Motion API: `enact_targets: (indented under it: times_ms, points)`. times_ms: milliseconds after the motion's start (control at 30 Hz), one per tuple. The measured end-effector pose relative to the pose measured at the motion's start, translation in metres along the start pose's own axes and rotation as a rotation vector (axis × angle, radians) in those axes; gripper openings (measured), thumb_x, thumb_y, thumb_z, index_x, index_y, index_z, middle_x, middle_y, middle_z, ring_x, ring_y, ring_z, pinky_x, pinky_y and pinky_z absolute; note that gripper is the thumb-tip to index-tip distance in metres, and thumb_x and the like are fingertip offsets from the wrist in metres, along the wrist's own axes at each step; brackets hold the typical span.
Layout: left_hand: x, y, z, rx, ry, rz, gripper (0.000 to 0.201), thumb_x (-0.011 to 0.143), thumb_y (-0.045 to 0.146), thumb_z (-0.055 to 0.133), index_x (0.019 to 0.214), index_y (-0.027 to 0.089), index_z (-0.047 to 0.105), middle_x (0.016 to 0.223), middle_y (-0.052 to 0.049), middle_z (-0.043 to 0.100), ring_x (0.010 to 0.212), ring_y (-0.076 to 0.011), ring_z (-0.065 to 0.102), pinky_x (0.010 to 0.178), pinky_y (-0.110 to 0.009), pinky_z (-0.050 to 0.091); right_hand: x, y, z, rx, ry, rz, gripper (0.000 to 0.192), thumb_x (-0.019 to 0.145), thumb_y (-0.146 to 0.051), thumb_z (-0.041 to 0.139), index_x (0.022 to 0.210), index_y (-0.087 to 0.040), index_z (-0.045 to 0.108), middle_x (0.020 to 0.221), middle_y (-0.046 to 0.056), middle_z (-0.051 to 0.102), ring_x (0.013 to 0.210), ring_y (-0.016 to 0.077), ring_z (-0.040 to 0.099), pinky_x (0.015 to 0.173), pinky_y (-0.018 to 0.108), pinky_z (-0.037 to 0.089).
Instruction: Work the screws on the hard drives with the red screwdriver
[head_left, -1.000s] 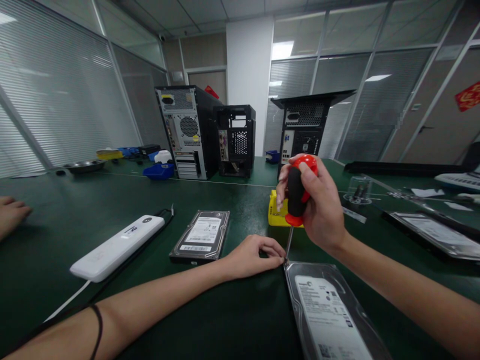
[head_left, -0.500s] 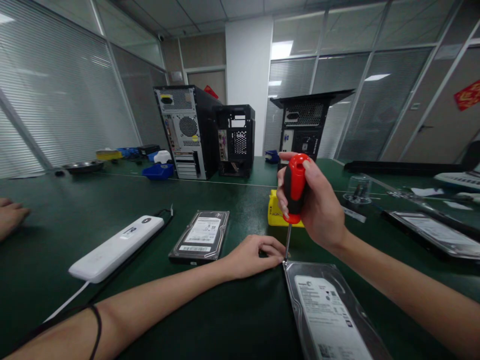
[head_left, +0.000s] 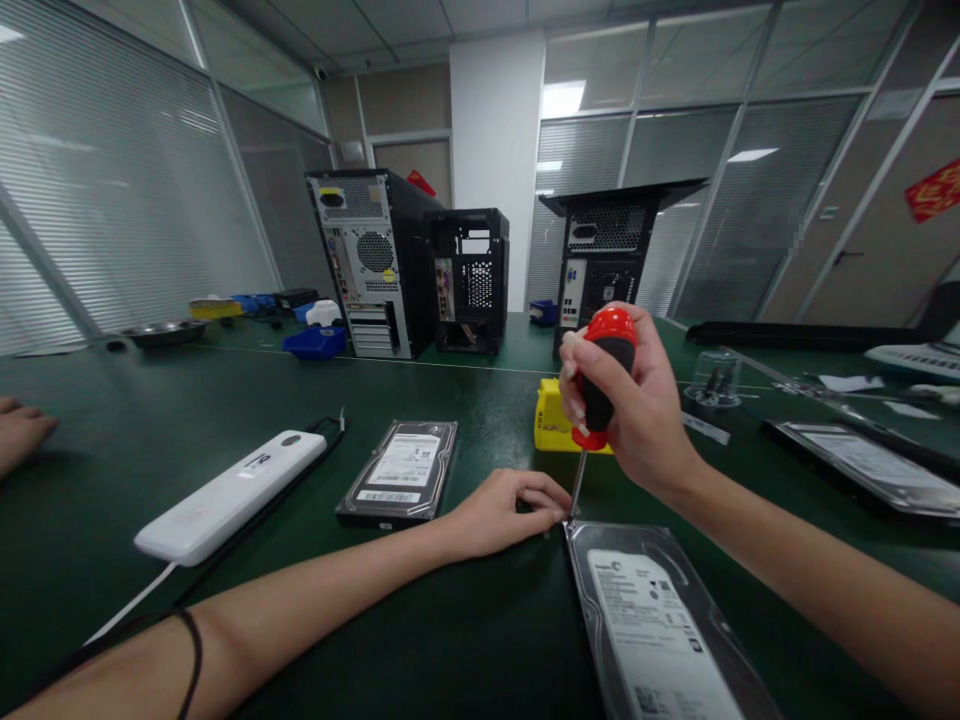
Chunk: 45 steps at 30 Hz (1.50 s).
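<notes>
Head view: nearest, a hard drive is laid flat, label up, on the green tabletop, its near end cut off by the frame. Against its far left corner the tip of a screwdriver is set, the shaft slightly tilted. Beside that corner the left hand is rested, half closed, thumb and fingertips drawn together; whether the shaft or the drive is pinched cannot be told. Above, the red-and-black handle is gripped by the right hand, fingers and thumb wrapped around it.

To the left, a long white block with a cord and a second hard drive are seen, and another person's hand is partly shown at the edge. Behind the screwdriver, a yellow box is partly hidden. To the right, a third hard drive and a clear cup are placed.

Farther back, a blue tray and a metal dish are set out, and three computer cases are stood upright, backed by a white pillar and glazed partitions.
</notes>
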<state>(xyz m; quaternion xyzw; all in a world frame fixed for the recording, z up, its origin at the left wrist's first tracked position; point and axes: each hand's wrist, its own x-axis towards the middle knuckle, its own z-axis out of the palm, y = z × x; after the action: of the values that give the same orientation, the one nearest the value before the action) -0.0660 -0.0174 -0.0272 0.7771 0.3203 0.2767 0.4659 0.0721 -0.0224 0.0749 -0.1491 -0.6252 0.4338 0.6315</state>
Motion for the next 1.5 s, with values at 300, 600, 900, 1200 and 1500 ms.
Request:
enact_targets:
  times_ms: [300,600,900,1200,1500]
  points:
    - [0.0006,-0.0017,0.0002,0.002,0.000,0.003,0.019,0.080,0.018,0.056,0.096,0.011,0.064,0.089,-0.008,0.069,0.083,-0.0162,0.065,0.077,-0.024,0.048,0.0002,0.0002,-0.0032,0.086,-0.049,-0.015,0.020,0.089,-0.037,0.046,0.099,-0.021,0.054,0.076,-0.001,0.050,0.055,0.0084,0.049,0.046,0.021,0.043]
    - [0.0008,-0.0020,-0.0002,-0.009,-0.005,0.011,0.019,0.080,0.018,0.057,0.096,0.011,0.064,0.090,-0.008,0.070,0.085,-0.0154,0.066,0.079,-0.024,0.048,-0.0010,-0.0001,-0.0006,-0.006,0.036,-0.079,0.023,0.080,-0.027,0.063,0.089,-0.025,0.042,0.070,-0.007,0.054,0.042,0.0047,0.045,0.034,0.016,0.036]
    - [0.0008,-0.0025,0.0003,-0.001,-0.003,0.014,0.019,0.081,0.018,0.056,0.097,0.011,0.064,0.090,-0.008,0.070,0.084,-0.0152,0.066,0.078,-0.023,0.048,-0.0010,-0.0042,-0.0002,0.094,-0.046,-0.039,0.024,0.091,-0.037,0.039,0.094,-0.020,0.054,0.069,-0.002,0.050,0.045,0.0067,0.046,0.036,0.019,0.035]
    - [0.0001,-0.0026,-0.0005,0.003,-0.010,0.017,0.020,0.081,0.019,0.057,0.098,0.012,0.064,0.091,-0.007,0.070,0.086,-0.0154,0.066,0.079,-0.024,0.048,0.0009,-0.0020,0.0002,0.052,-0.021,-0.043,0.016,0.087,-0.039,0.051,0.091,-0.024,0.051,0.071,-0.004,0.049,0.046,0.0061,0.045,0.038,0.018,0.037]
    - [0.0000,0.0001,-0.0003,0.000,-0.007,0.002,0.021,0.079,0.021,0.058,0.097,0.010,0.063,0.094,-0.010,0.070,0.087,-0.0174,0.066,0.081,-0.026,0.049,-0.0035,-0.0020,0.0045,0.056,-0.074,-0.067,0.024,0.090,-0.045,0.039,0.096,-0.025,0.052,0.070,-0.002,0.047,0.044,0.0077,0.041,0.037,0.021,0.034]
